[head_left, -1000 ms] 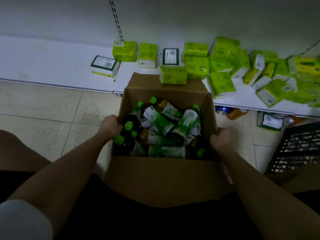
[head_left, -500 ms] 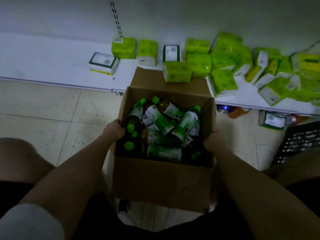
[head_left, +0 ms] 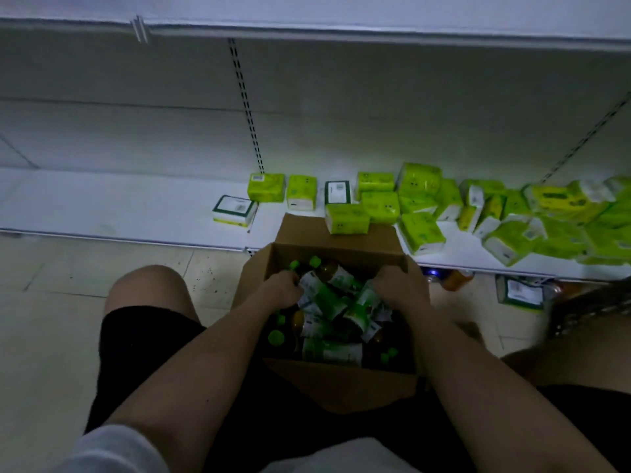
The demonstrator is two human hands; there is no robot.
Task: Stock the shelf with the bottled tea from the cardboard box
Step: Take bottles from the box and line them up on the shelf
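Cardboard box: brown, open top, far flap raised and leaning toward shelf, sits on tiled floor just in front of shelf edge, between person's knees. Bottled tea: many bottles jumbled inside box, lying at mixed angles, green caps, white-and-green labels, amber liquid showing in some. One capped bottle near left wall, cap up. Shelf: white, low bottom tier, left stretch bare, no tea on it yet; upper tier edge visible above.
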